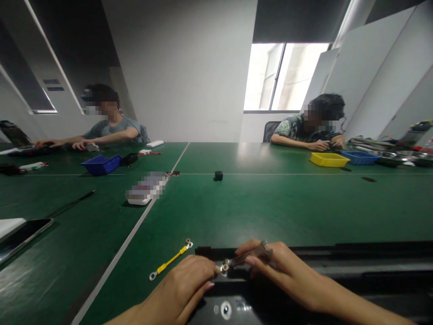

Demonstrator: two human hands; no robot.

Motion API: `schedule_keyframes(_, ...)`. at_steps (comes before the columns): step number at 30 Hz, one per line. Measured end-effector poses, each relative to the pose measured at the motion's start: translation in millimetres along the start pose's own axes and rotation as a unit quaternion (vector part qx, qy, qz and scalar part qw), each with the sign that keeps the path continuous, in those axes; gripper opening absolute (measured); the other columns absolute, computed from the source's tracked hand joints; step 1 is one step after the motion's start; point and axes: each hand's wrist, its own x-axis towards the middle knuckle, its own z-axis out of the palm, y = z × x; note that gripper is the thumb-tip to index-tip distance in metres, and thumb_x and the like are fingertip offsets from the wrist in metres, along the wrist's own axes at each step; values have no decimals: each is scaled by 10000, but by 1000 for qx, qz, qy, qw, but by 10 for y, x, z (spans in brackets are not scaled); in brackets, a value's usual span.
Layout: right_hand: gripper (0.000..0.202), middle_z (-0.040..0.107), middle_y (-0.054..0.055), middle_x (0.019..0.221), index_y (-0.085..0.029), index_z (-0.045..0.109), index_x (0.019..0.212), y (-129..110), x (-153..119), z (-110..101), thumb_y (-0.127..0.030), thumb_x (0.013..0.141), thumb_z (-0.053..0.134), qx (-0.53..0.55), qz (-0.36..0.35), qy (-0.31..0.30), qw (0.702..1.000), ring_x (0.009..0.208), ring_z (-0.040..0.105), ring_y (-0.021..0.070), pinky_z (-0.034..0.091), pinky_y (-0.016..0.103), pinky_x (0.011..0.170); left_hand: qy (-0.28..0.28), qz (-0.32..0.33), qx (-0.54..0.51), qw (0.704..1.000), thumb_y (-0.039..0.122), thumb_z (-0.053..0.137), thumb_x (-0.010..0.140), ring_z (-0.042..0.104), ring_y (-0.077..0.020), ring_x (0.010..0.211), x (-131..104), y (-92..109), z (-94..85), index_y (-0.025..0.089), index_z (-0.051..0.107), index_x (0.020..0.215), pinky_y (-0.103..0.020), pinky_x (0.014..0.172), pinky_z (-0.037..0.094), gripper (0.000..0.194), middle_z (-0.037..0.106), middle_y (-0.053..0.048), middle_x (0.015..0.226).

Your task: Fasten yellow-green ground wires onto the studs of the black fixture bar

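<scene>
My right hand [282, 266] is closed round a small metal wrench [245, 257], whose far end sits against a brass-coloured nut [224, 268]. The nut is at the left end of a long black metal housing [324, 271]. Beside that nut my left hand [186, 282] has its fingers pinched together, and what they grip is hidden. Left of the housing, a short yellow cable [173, 259] with a ring terminal at each end lies on the green table [189, 212]. A small loose nut [188, 241] lies by its upper end.
Across the table sit two people [111, 124] [307, 126]. A white device [147, 188] and a small black block [218, 175] stand ahead. Farther off are a blue bin [101, 165], a yellow bin [329, 160] and another blue bin [359, 157]. A phone [29, 237] lies left.
</scene>
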Motion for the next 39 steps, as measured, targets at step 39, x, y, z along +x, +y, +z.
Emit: schedule_keyframes(39,346,690,52,896,-177,658,1070,75,0,8,-376,970,394,20,-26,-26,999,779,632,173,483,286,742,-6,0,-4,1000,121,368,958,566,-214,1030,-27,-30,24,186,481,1172,-332,926,458,251,608,-83,1112)
